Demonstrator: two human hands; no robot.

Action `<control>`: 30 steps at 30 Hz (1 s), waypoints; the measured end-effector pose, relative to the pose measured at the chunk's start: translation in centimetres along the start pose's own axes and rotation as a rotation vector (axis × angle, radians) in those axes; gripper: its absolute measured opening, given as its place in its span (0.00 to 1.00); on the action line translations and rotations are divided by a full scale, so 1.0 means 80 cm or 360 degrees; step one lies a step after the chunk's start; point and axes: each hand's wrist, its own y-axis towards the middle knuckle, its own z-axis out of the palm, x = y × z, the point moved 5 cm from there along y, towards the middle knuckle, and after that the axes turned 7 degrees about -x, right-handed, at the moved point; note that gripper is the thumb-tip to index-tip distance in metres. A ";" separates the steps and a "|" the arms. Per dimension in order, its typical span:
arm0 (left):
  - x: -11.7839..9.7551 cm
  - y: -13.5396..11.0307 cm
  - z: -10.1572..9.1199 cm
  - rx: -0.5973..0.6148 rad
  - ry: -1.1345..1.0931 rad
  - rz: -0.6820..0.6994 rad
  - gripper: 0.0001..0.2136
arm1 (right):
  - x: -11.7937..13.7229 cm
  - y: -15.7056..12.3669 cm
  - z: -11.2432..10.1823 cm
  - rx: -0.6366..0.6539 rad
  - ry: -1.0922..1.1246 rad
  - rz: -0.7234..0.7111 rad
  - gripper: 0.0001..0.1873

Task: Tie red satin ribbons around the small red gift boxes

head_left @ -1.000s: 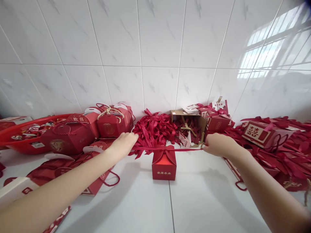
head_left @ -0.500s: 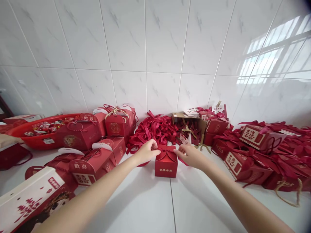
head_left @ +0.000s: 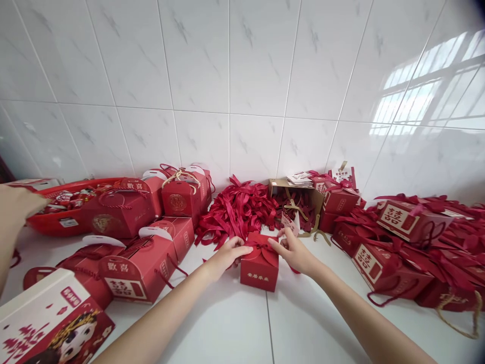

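A small red gift box (head_left: 258,274) with gold characters on its front stands on the white tiled surface, slightly turned. Its petal-shaped flaps are folded over the top, and a red ribbon (head_left: 261,246) crosses them in what looks like a knot. My left hand (head_left: 227,257) is closed at the ribbon's left side, thumb tip on the box top. From the right, my right hand (head_left: 297,252) pinches the ribbon near the knot, its thumb pointing inward. Ribbon ends hang behind both hands, partly hidden by them.
A heap of loose red ribbons (head_left: 242,210) lies behind the box, beside an open carton (head_left: 317,205). Ribboned boxes (head_left: 401,260) are piled at right. Handled boxes (head_left: 132,273) and a red basin (head_left: 53,222) of sweets stand left. Another person's arm (head_left: 17,212) reaches in there.
The box has turned a little and sits slightly nearer. Both hands have come in closer to the knot on its top. At far left, the other person's arm has come further into view.
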 end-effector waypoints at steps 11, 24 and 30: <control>0.005 -0.013 0.004 -0.0118 -0.0228 -0.0140 0.15 | -0.016 0.008 -0.023 0.0031 -0.0218 0.0098 0.27; 0.011 -0.023 0.019 -0.0097 -0.0462 -0.0046 0.21 | -0.006 -0.003 -0.034 0.0620 0.0299 0.0139 0.24; 0.011 -0.016 0.008 -0.0019 -0.0626 -0.0012 0.21 | -0.023 0.002 -0.032 0.0699 0.0506 0.0240 0.23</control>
